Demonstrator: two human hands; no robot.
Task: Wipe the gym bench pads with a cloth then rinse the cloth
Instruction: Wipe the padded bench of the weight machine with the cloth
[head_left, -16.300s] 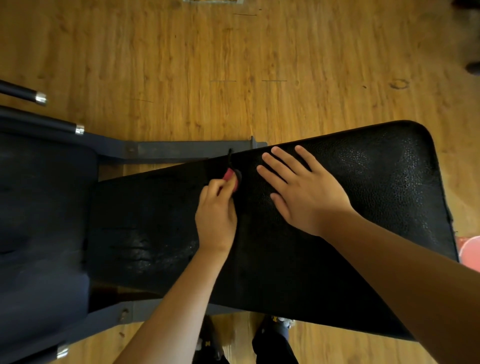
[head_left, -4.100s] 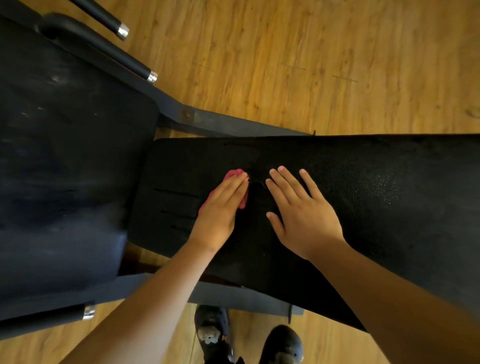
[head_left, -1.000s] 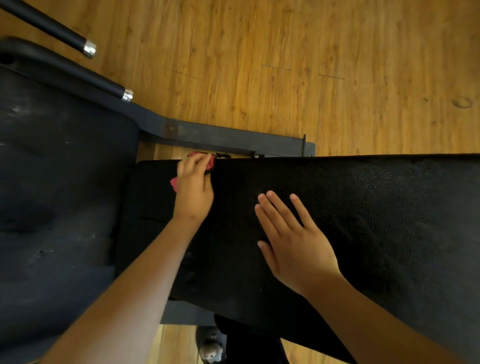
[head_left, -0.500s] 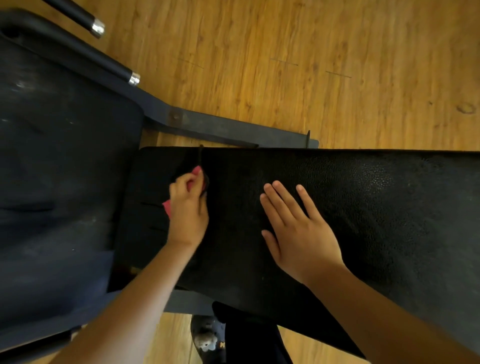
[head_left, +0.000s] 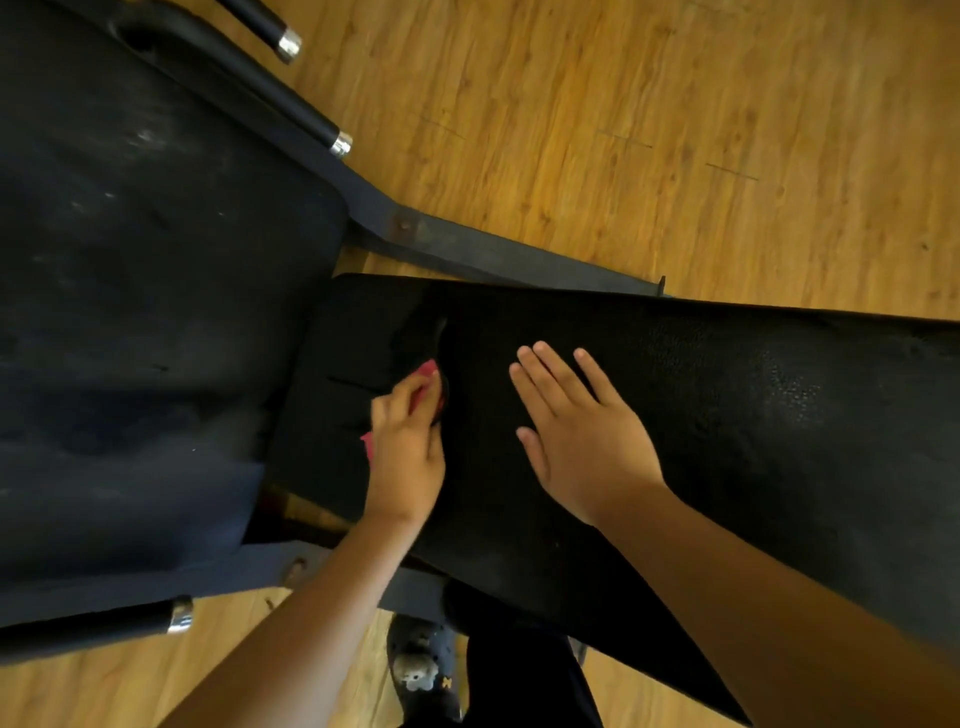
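Head view | left hand (head_left: 405, 447) curled, pinching pink cloth (head_left: 426, 370) to scrub pad (head_left: 727, 415) | right hand (head_left: 582, 431) spread flat, likely bracing.

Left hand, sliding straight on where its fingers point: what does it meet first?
Likely the dark crease in the bench pad just ahead of the left hand and its pink cloth, then the pad's far edge.

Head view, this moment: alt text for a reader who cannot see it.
Seen from above, a person's left hand holds a pink cloth against a black bench pad while the right hand rests flat on the pad. A second dark pad lies to the left, over a wooden floor.
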